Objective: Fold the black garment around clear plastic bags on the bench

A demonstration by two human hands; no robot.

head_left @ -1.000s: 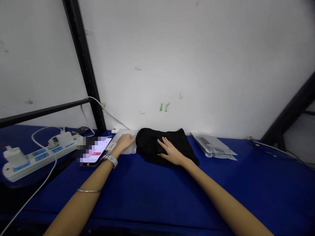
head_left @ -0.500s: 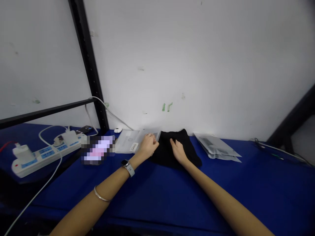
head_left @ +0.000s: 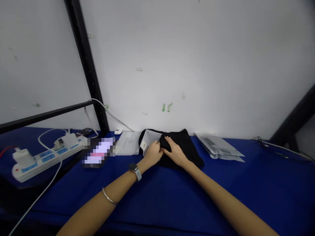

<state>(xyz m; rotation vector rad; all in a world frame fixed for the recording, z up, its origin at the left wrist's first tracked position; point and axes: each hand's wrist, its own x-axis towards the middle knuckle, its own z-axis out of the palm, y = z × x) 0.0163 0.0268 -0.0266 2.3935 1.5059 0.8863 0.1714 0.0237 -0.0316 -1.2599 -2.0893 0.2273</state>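
Black cloth lies bunched on the blue table, its left edge showing beyond a frosted plastic bag with a white label. This bag rests on the cloth's left part. My left hand is closed over the bag's lower right side, fingertips at the bunched cloth; its grip looks to be on the cloth, though the fingers partly hide it. Close beside it, my right hand curls over the bunched fold, thumb toward my left hand. A watch and a bangle are on my left arm.
Another frosted bag lies to the left, near a blurred phone and a white power strip with cables. Filled frosted bags lie to the right. A black metal upright stands at the back left before the wall.
My left hand has moved right and slightly down, close to my right hand. The labelled bag has shifted right, and black cloth now shows along its left edge. A fold is bunched under my right hand.
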